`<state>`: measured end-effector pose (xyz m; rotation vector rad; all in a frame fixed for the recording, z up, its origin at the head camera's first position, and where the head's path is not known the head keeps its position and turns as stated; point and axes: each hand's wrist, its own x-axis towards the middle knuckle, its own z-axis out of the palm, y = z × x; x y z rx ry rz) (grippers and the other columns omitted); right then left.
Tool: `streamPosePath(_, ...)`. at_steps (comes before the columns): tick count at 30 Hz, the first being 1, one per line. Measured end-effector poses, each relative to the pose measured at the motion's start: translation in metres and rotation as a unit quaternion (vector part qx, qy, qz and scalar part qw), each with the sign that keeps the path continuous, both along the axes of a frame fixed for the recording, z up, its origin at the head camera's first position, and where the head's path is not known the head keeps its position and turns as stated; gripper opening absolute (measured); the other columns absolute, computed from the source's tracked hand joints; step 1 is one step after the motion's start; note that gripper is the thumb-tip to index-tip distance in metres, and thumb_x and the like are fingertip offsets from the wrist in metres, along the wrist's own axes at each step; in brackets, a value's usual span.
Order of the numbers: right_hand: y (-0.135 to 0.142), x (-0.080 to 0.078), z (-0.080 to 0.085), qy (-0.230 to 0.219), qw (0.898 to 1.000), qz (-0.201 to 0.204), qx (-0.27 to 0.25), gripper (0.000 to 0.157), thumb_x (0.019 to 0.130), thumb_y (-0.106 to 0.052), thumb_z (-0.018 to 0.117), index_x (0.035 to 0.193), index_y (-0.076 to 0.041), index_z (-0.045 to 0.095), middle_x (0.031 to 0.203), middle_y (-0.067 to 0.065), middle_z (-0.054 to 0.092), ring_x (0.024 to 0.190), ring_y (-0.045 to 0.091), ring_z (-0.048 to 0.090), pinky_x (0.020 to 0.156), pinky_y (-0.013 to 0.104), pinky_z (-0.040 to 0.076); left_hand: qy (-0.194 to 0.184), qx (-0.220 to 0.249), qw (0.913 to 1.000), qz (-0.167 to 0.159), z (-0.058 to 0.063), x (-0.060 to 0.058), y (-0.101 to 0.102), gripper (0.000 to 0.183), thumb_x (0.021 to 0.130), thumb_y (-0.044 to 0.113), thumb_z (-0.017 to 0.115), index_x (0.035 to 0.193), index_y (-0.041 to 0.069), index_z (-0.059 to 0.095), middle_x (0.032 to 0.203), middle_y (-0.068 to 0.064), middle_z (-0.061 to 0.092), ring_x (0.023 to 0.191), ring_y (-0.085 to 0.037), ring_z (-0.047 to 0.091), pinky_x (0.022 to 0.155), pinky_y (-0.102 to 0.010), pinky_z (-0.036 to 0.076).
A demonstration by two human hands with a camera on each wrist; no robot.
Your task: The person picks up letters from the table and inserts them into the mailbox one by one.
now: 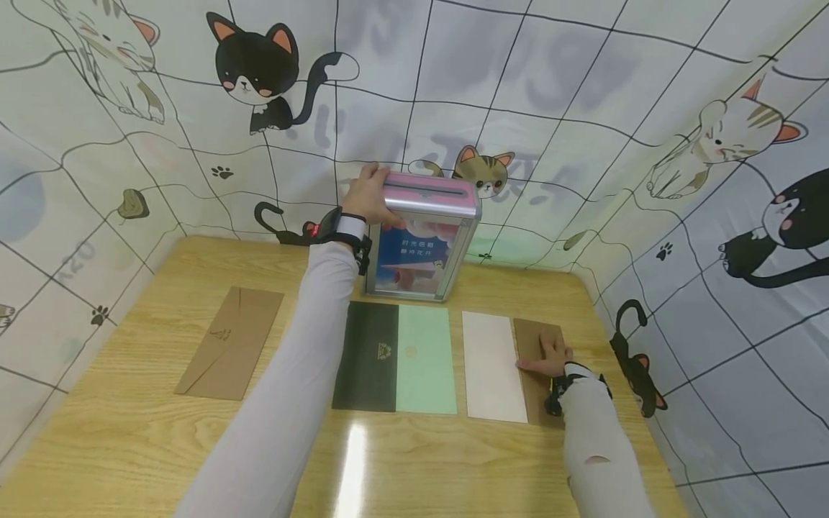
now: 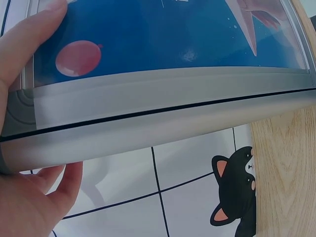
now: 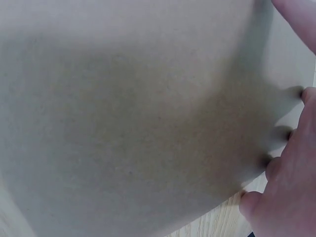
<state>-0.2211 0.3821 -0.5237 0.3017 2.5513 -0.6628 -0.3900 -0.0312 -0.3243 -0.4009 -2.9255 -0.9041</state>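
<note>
The left hand (image 1: pixel 368 196) grips the pink-topped, silver-framed rectangular box (image 1: pixel 421 241) by its upper left corner; the right hand (image 1: pixel 549 355), fingers spread, touches the flat brown paper envelope (image 1: pixel 536 392) beneath it on the wooden table (image 1: pixel 453 467).

Just behind the left hand (image 1: pixel 368 196) and the right hand (image 1: pixel 550 356) there are black wrist straps (image 1: pixel 331 225) over white long sleeves (image 1: pixel 278 381), the right one having a small slit (image 1: pixel 597 459) farther back.

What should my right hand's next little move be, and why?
I'd probably lift the rightmost brown paper: your right hand rests on it, while your left hand holds the upright box, whose top slot might take it.
</note>
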Motion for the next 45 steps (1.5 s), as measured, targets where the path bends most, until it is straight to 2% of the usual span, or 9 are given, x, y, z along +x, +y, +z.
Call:
streamPosePath(8,0.010,-0.006,-0.015,0.018,1.000,0.007,0.006,0.124,0.063,-0.071,0.060,0.143,0.001,-0.002,0.141,0.035,-0.018,0.125,0.057,-0.011,0.099,0.068,0.004,0.000,0.000,1.0000,0.002,0.000,0.000,0.001,0.111,0.056,0.037,0.084,0.145,0.018,0.022,0.150,-0.007,0.012,0.126,-0.035,0.030,0.095,-0.046,0.038)
streamPosePath(16,0.006,-0.007,-0.009,0.023,0.999,0.000,0.029,0.117,0.063,-0.062,0.066,0.142,0.003,0.008,0.142,0.035,-0.006,0.125,0.057,0.001,0.098,0.068,0.013,-0.001,0.000,1.0000,0.002,-0.001,0.000,0.001,0.111,0.056,0.037,0.084,0.145,0.018,0.021,0.150,-0.007,0.012,0.127,-0.035,0.029,0.095,-0.047,0.038)
streamPosePath(23,0.002,-0.009,-0.001,0.014,0.999,0.006,0.041,0.114,0.064,-0.058,0.067,0.142,0.002,0.010,0.142,0.037,-0.004,0.125,0.059,0.001,0.098,0.068,0.015,-0.004,-0.003,1.0000,0.002,0.003,0.003,0.001,0.111,0.056,0.037,0.084,0.145,0.017,0.021,0.150,-0.008,0.012,0.126,-0.035,0.029,0.095,-0.046,0.038)
streamPosePath(28,0.003,-0.012,-0.003,0.012,0.999,0.011,0.043,0.115,0.064,-0.058,0.067,0.142,0.005,0.009,0.141,0.037,-0.001,0.124,0.059,0.005,0.096,0.069,0.017,-0.003,-0.003,1.0000,0.001,0.003,0.003,0.000,0.111,0.056,0.037,0.085,0.145,0.017,0.021,0.150,-0.008,0.012,0.126,-0.035,0.030,0.095,-0.046,0.038)
streamPosePath(33,0.002,-0.013,-0.005,0.019,0.998,0.006,0.051,0.112,0.064,-0.054,0.069,0.140,0.006,0.012,0.140,0.038,0.005,0.123,0.058,0.012,0.096,0.067,0.021,-0.001,-0.001,1.0000,-0.001,0.000,0.000,0.000,0.112,0.055,0.038,0.085,0.145,0.017,0.021,0.150,-0.008,0.012,0.126,-0.036,0.030,0.094,-0.047,0.038)
streamPosePath(38,-0.003,-0.012,0.000,0.034,0.998,0.016,0.055,0.106,0.065,-0.047,0.069,0.138,0.010,0.017,0.136,0.040,0.014,0.119,0.059,0.021,0.096,0.065,0.024,-0.002,0.002,1.0000,0.000,-0.004,-0.004,0.000,0.113,0.054,0.038,0.085,0.145,0.018,0.021,0.150,-0.007,0.011,0.126,-0.036,0.030,0.093,-0.048,0.039)
streamPosePath(45,-0.001,-0.015,0.003,0.028,0.998,0.026,0.050,0.103,0.068,-0.046,0.066,0.137,0.012,0.016,0.135,0.042,0.016,0.120,0.059,0.021,0.097,0.063,0.024,-0.002,0.007,1.0000,0.004,-0.003,-0.004,0.001,0.113,0.053,0.037,0.086,0.145,0.018,0.022,0.150,-0.007,0.012,0.127,-0.037,0.029,0.093,-0.048,0.039)
